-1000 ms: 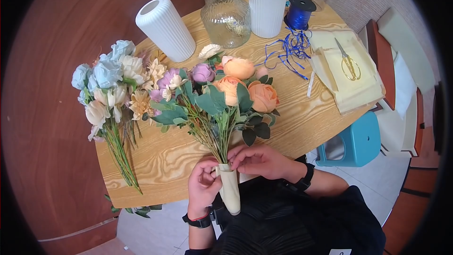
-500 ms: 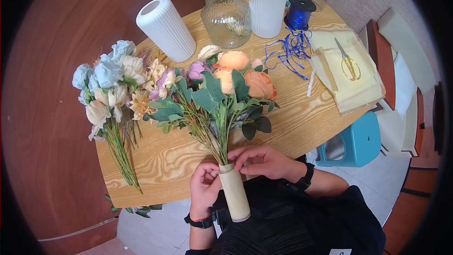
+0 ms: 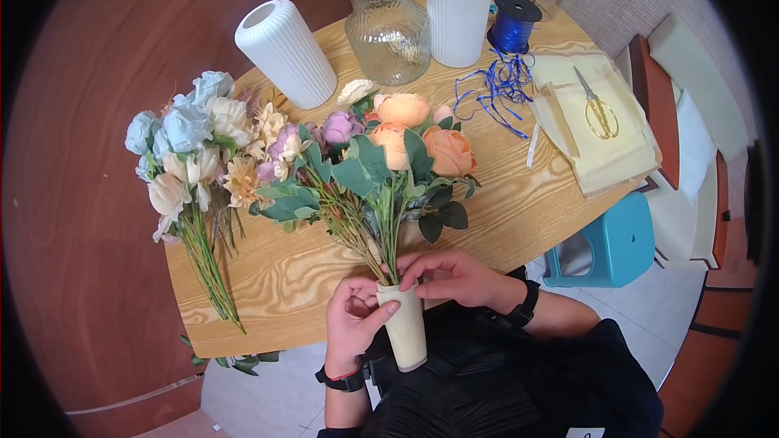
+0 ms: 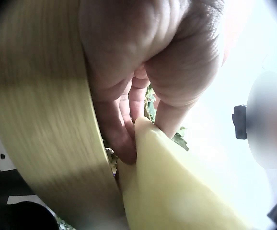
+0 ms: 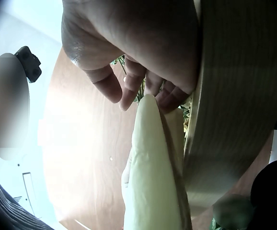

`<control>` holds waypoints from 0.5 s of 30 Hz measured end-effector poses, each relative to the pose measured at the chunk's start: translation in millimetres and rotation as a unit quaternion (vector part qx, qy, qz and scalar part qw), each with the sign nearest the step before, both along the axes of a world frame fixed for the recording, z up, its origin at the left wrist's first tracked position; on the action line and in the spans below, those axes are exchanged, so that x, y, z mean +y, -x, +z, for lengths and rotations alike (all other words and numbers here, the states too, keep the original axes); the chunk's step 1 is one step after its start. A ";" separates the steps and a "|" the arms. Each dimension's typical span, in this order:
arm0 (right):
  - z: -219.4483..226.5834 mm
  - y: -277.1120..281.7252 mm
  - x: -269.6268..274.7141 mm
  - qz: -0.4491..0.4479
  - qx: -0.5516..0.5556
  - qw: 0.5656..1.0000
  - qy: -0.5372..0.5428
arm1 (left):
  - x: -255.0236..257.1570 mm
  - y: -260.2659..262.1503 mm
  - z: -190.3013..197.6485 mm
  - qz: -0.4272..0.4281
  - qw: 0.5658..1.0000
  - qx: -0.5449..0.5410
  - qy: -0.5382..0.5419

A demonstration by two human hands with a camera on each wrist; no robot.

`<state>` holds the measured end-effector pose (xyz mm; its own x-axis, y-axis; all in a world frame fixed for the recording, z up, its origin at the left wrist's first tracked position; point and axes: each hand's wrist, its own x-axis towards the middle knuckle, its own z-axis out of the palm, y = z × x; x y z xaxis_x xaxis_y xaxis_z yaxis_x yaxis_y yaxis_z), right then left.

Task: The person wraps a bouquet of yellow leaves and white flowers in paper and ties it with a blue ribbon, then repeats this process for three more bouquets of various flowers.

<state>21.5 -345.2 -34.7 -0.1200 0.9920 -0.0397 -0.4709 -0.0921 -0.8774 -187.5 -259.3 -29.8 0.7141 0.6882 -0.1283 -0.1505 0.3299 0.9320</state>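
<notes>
A bouquet (image 3: 369, 170) of orange, purple and cream artificial flowers leans over the front edge of the wooden table (image 3: 519, 203). Its stems are wrapped in a cream paper sleeve (image 3: 403, 326). My left hand (image 3: 353, 318) grips the top of the sleeve from the left, thumb across it. My right hand (image 3: 445, 276) pinches the sleeve's upper rim from the right. In the left wrist view the fingers (image 4: 124, 120) curl against the cream sleeve (image 4: 177, 187). In the right wrist view the fingertips (image 5: 133, 91) touch the top of the sleeve (image 5: 150, 172).
A second bunch of blue and white flowers (image 3: 191, 162) lies on the table's left. Two white ribbed vases (image 3: 284, 50) (image 3: 457, 6) and a glass vase (image 3: 388, 26) stand at the back. A blue ribbon spool (image 3: 513, 23), cream paper (image 3: 596, 142) and gold scissors (image 3: 596, 105) lie right. A blue stool (image 3: 613, 243) stands beside.
The bouquet has swung slightly, its sleeve tilting right and then back nearer upright. Both hands have kept hold of the sleeve's top, the fingers shifting a little.
</notes>
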 end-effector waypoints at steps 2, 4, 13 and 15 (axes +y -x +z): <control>-5.2 1.3 0.4 -0.003 0.016 1.000 -0.004 | -0.1 0.3 3.4 0.008 1.000 0.028 0.001; -7.5 1.7 0.1 -0.011 0.023 1.000 -0.008 | -0.1 1.0 4.8 0.016 0.999 0.048 -0.001; -4.7 1.1 1.2 -0.018 0.053 0.998 -0.004 | 2.8 6.9 -1.7 0.029 0.999 0.019 0.008; -5.0 2.1 0.7 -0.029 0.072 0.997 -0.004 | 2.9 7.4 -4.9 0.035 0.999 -0.010 0.012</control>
